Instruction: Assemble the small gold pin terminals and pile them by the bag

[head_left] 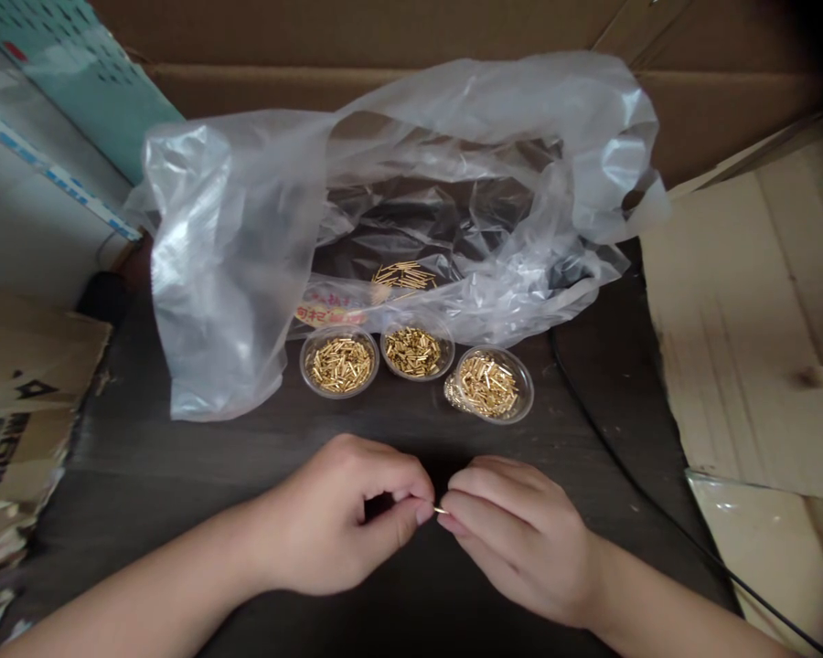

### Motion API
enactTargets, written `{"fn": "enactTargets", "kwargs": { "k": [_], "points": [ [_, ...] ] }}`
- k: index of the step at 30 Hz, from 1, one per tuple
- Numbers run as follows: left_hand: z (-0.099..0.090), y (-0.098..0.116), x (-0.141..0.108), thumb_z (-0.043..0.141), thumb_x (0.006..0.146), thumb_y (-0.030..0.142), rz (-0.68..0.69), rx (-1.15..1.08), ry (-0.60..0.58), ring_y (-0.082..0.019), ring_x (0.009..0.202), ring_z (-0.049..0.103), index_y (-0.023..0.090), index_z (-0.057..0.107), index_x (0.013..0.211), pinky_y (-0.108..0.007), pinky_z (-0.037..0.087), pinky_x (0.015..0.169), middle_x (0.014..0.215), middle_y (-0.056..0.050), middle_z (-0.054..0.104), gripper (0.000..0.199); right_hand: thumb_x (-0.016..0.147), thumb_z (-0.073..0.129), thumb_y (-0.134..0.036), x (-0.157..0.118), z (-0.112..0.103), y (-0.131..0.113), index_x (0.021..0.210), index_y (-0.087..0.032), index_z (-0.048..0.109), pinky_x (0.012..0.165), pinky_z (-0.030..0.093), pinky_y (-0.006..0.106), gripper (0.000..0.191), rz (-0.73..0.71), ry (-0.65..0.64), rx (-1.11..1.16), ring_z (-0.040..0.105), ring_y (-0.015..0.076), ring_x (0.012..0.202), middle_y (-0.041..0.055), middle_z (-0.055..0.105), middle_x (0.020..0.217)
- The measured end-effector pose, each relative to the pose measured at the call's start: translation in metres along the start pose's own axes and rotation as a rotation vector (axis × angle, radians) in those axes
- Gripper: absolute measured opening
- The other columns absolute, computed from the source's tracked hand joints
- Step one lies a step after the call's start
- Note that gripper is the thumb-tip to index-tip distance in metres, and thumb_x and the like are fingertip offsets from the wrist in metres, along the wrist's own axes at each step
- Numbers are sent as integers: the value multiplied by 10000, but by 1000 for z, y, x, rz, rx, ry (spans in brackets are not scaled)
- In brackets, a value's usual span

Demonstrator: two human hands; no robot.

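Note:
Between my two hands a thin gold-coloured pin (440, 511) shows, its ends hidden by fingertips. My left hand (367, 521) pinches one end with thumb and forefinger. The fingers of my right hand (521, 530) are closed on the other end. Just beyond the hands stand three round clear cups: the left cup (340, 364), the middle cup (418, 355) and the right cup (494, 386), each holding many small gold-coloured pieces. Behind them, longer gold pins (404, 277) lie in a loose pile at the opening of a clear plastic bag (233, 238).
The dark table (157, 484) carries a black cable (617, 457) running down the right side. Cardboard (747, 320) stands at the right, a printed carton (27, 411) at the left, and a brown cardboard wall (315, 37) behind the bag.

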State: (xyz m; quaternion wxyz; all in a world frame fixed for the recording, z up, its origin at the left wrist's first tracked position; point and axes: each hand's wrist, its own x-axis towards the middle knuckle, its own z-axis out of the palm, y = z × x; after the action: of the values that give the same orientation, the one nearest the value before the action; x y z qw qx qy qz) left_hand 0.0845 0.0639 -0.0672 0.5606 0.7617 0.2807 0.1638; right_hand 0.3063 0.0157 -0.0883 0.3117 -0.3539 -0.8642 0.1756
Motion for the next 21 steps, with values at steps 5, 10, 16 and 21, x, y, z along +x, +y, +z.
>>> {"fn": "enactTargets", "kwargs": {
  "k": [5,10,16,21],
  "points": [
    [-1,0,0,557,981,138,3,-23,7,-104,683,608,140,661,854,-205,450,657,770,-9,687,164,1032,506,-141,3,-1,-2,751,-162,639,593,396,322,311,-16,-8,-114,450,155,612,16,592,673],
    [-1,-2,2,605,983,152,-6,-84,25,-87,656,618,134,693,830,-177,455,642,727,0,695,178,1034,528,-167,1,-1,-2,766,-165,628,617,395,328,286,-37,4,-128,446,153,617,6,587,670],
    [-1,-2,3,651,948,162,-29,-87,42,-96,649,627,134,720,844,-193,461,635,728,-7,711,128,1029,583,-293,-2,3,2,803,-177,620,618,417,317,257,18,39,-80,495,152,633,7,596,702],
    [0,-2,3,672,920,165,-25,-72,99,-88,628,601,134,716,858,-187,450,617,700,8,679,82,1018,579,-251,-3,2,2,949,-160,637,658,479,323,128,10,79,-40,581,164,696,40,665,831]
  ]
}}
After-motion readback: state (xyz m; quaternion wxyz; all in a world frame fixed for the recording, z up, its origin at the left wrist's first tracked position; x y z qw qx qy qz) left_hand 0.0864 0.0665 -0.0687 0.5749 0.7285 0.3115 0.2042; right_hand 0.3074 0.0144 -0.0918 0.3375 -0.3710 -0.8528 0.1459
